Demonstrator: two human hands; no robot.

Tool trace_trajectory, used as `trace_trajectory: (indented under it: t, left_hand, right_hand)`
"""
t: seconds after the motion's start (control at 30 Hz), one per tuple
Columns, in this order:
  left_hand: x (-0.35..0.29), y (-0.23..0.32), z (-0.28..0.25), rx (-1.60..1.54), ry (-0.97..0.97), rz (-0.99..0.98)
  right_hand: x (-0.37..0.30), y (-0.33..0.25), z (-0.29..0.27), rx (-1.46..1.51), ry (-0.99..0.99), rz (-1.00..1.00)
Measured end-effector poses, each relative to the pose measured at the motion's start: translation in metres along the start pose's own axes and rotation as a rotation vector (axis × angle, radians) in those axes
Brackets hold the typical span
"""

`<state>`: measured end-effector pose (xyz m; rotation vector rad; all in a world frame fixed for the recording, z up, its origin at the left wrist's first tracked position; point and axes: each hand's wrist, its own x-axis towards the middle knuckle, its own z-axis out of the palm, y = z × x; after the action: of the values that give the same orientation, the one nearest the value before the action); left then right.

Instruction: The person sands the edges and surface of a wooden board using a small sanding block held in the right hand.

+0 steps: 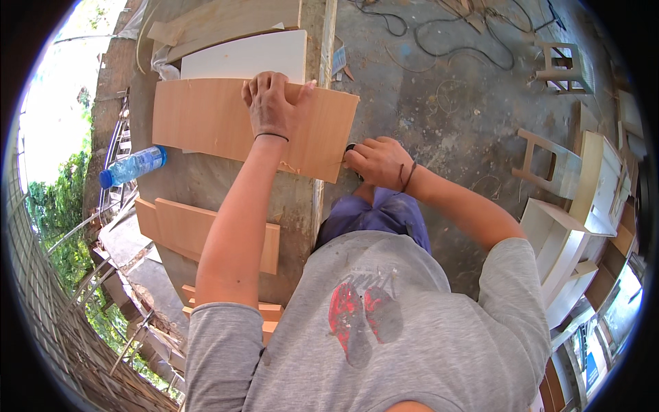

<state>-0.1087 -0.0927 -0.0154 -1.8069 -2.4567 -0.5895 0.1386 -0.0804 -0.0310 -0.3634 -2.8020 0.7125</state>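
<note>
A light brown wooden board (199, 117) lies across the workbench, and its right end juts out past the bench edge. My left hand (271, 103) presses on top of it, with the fingers curled over the far edge. Beside the board's right end is my right hand (379, 162), its fingers bent closed at the edge. What sits inside those fingers is hidden. A few thin shavings cling to the board's near edge. Just beyond the board lies a white panel (244, 58), partly covered by it.
The workbench (189, 165) also carries a water bottle (134, 167) on its side, more boards (206, 230) nearer me, and wood pieces (233, 24) farther off. Black cable (460, 51) loops over the concrete floor (425, 103). Stools (564, 67) and white cabinet parts (549, 233) stand at right.
</note>
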Motion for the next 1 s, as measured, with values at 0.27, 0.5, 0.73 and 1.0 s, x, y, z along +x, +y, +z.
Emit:
trace_trajectory:
  t: [0.27, 0.5, 0.73, 1.0]
  left_hand:
    - [-0.001, 0.002, -0.002, -0.020, -0.033, 0.001]
    - [0.000, 0.004, -0.004, -0.022, -0.036, -0.005]
    - [0.005, 0.001, -0.007, 0.011, -0.021, -0.008]
    - [0.002, 0.003, -0.003, -0.001, -0.014, 0.006]
  right_hand:
    - [0.029, 0.078, -0.024, -0.139, 0.296, 0.267]
    - [0.008, 0.005, -0.010, 0.049, 0.010, -0.033]
    - [0.025, 0.055, -0.038, -0.173, 0.234, 0.278]
    - [0.033, 0.064, -0.042, -0.264, 0.115, 0.330]
